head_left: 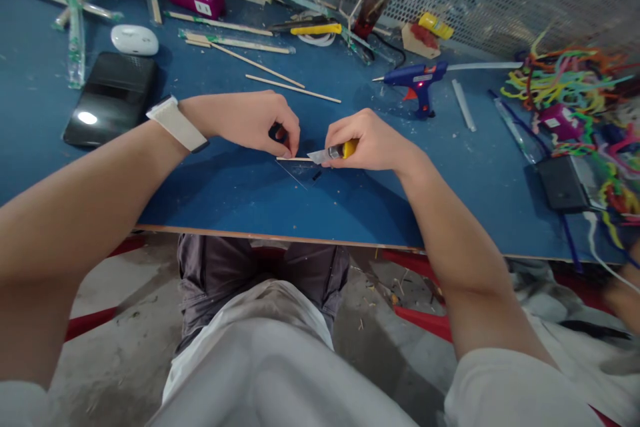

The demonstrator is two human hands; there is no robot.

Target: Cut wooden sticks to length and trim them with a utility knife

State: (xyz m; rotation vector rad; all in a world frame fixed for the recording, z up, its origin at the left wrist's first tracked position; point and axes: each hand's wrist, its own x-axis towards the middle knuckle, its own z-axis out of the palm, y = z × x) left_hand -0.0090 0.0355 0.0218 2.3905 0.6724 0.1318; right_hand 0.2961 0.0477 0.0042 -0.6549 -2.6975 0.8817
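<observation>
Left hand (265, 121): fingers curled in, thumb and fingertips pinched together at the left part of a short stick (300, 159). Right hand (367, 140): closed around a knife (349, 149), blade exposed and pointing left toward the left hand. The stick lies low over the desk (250, 203), between the two hands; the blade tip is at its right part. Whether the edge touches the wood cannot be determined.

Beyond the left hand: two loose long sticks (295, 89), lying at a slant. Left of the left hand, past the wrist: a black device (113, 100), with a white case (135, 39) behind it. Beyond the right hand, to its right: a glue gun (420, 83), nozzle facing left.
</observation>
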